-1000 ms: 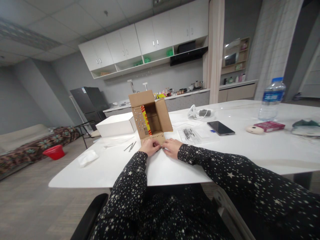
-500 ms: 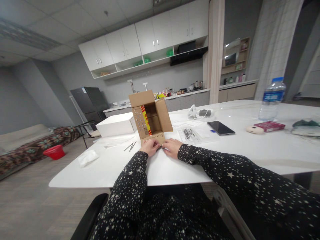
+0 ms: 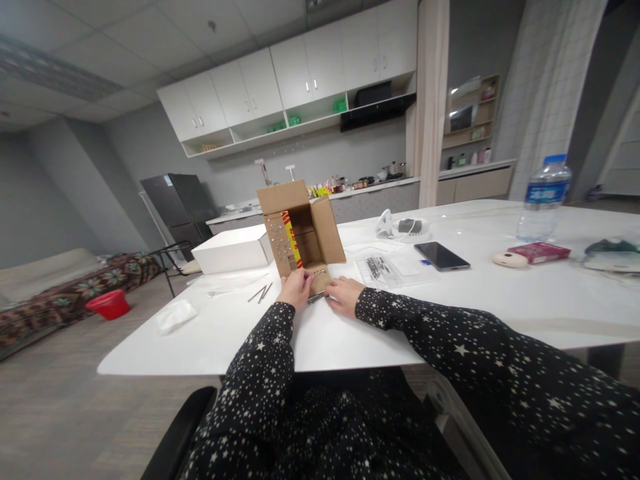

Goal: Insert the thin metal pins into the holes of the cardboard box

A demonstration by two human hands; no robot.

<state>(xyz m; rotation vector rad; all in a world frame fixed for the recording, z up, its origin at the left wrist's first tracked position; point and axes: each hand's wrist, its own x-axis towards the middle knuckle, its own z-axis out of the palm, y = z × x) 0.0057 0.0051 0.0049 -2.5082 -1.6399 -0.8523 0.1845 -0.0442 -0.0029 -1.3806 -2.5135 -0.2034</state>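
An opened cardboard box [image 3: 327, 230] stands on the white table, with a lower flap [image 3: 320, 283] folded out towards me. Small round dots or studs run across this flap, and more dot its left side. My left hand [image 3: 296, 289] is closed in a pinch at the flap's left side; anything between its fingertips is too small to make out. Along the flap's front edge lies a thin dark metal strip [image 3: 315, 297]. My right hand [image 3: 345, 296] has its fingers curled together at the strip's right end. Two or three similar thin strips [image 3: 261, 293] lie to the left.
Left of the cardboard box are a white box [image 3: 233, 249] and crumpled white tissue [image 3: 176, 316]. Rightwards lie a clear plastic bag [image 3: 383, 270], a phone [image 3: 442, 255], a cream mouse-like object [image 3: 509, 259], a red pack [image 3: 539, 252] and a water bottle [image 3: 543, 200].
My left hand has moved up and slightly left, away from the metal strip onto the flap. More of the strip now shows. My right hand stays in place.
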